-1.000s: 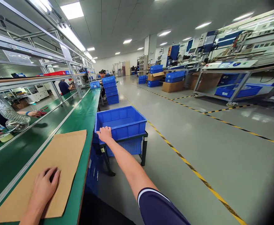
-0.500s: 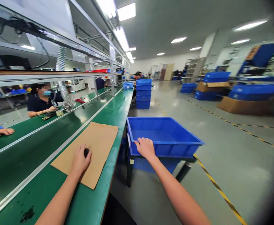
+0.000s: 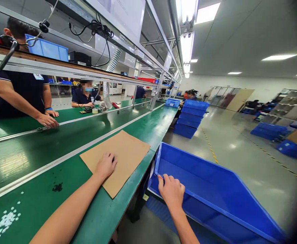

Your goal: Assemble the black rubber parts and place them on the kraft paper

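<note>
My left hand [image 3: 105, 166] rests palm down on a brown cardboard sheet [image 3: 123, 152] that lies on the green workbench [image 3: 69, 169]; a small dark object shows under its fingers. My right hand [image 3: 171, 191] grips the near rim of a large empty blue plastic bin [image 3: 214, 189] that stands beside the bench's right edge. A second blue bin shows just beneath it.
Across the bench a person's hands [image 3: 48, 118] rest on the far rail, and another person sits further along. A stack of blue bins [image 3: 191, 117] stands down the aisle. More blue bins [image 3: 270, 130] sit at right. White specks [image 3: 6, 220] lie on the bench.
The view has swung left and closer. The blue bin now sits nearer to me, my right hand still on its rim. My left hand stays on the cardboard.
</note>
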Demonstrator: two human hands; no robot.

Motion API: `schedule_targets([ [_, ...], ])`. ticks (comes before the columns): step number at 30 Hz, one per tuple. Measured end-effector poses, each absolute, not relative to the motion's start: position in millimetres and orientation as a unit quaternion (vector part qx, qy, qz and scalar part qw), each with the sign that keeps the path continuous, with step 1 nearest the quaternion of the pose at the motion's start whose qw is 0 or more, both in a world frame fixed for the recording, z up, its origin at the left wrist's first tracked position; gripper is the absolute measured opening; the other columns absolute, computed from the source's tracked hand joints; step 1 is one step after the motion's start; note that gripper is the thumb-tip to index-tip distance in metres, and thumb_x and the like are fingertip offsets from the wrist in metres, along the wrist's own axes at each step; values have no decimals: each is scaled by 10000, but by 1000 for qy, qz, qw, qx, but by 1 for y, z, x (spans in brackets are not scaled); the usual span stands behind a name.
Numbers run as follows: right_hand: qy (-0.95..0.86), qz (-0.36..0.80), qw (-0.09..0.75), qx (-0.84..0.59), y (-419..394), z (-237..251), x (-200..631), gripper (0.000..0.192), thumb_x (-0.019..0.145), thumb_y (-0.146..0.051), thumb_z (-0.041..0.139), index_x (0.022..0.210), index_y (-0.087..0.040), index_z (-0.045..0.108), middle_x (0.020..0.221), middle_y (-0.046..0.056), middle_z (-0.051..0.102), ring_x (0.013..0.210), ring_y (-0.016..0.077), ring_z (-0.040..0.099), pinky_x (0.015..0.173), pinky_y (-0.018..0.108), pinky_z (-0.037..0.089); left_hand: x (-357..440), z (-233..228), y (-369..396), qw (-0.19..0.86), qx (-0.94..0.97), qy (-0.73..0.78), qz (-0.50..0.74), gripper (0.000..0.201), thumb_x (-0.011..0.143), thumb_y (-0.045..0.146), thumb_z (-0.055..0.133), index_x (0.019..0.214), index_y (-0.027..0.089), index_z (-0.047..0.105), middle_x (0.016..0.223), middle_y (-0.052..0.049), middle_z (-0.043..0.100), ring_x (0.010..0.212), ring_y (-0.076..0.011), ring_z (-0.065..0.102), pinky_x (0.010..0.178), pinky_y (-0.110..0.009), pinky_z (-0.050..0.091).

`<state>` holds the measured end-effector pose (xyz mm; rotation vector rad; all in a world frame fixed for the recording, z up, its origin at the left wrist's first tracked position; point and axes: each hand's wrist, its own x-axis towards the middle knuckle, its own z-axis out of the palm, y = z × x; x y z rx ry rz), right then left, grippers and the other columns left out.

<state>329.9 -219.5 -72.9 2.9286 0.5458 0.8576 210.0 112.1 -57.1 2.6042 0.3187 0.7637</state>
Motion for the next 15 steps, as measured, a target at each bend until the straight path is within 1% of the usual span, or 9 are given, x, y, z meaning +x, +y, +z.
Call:
schedule_targets([
  [2,175,288,16,941,-209,-74,324,368,1092,-422,469,970,-194,731,930,120,716,937,307,600,834,419,324,207,-52,108,189,932,119,285,422,997,385,592,1366,180,596,1270,-181,653,1259,-365,551,1090,-541,438],
  [4,179,299,8,937,-200,-74,318,402,1099,-427,439,953,-197,735,922,114,720,936,301,600,840,426,328,201,-47,101,171,929,126,304,526,1007,419,576,1470,177,512,1438,-224,557,1411,-416,424,1178,-641,308],
  [6,184,310,-3,933,-196,-72,313,440,1102,-423,405,945,-193,746,908,121,725,921,303,603,835,430,334,188,-42,91,153,927,128,318,555,1023,412,543,1520,179,465,1557,-240,452,1501,-440,308,1215,-698,201],
  [7,189,317,-9,929,-196,-72,310,460,1100,-418,385,947,-191,755,902,129,729,909,308,605,828,433,340,177,-40,84,143,928,126,321,556,1023,406,542,1528,187,461,1588,-234,424,1519,-438,289,1224,-702,188],
  [9,200,335,-23,920,-199,-71,309,500,1089,-413,347,969,-195,781,900,152,736,886,330,613,809,448,358,148,-40,69,121,933,110,319,589,996,415,589,1531,201,468,1618,-223,405,1526,-426,308,1230,-680,229],
  [11,212,344,-49,913,-204,-73,312,532,1068,-408,315,1015,-214,807,908,185,738,860,363,627,783,484,382,111,-46,53,96,942,74,312,622,959,480,637,1515,243,491,1642,-184,404,1538,-396,320,1232,-625,299],
  [12,225,340,-70,911,-205,-74,315,520,1052,-408,324,1061,-234,814,894,197,735,844,384,633,766,513,391,91,-52,46,81,947,34,309,639,978,500,606,1538,227,461,1643,-204,398,1546,-406,308,1222,-643,310],
  [14,242,353,-139,893,-199,-78,319,455,1008,-414,384,1166,-317,799,943,211,740,946,461,636,788,615,398,53,-67,35,55,950,-18,306,658,1009,557,540,1561,219,421,1622,-210,437,1523,-383,365,1230,-643,312],
  [15,271,352,-173,879,-191,-80,318,427,989,-428,423,1212,-353,779,1016,207,744,1028,492,623,819,664,402,35,-76,33,40,948,-41,313,627,1013,569,534,1527,218,461,1574,-198,509,1485,-368,431,1226,-619,341],
])
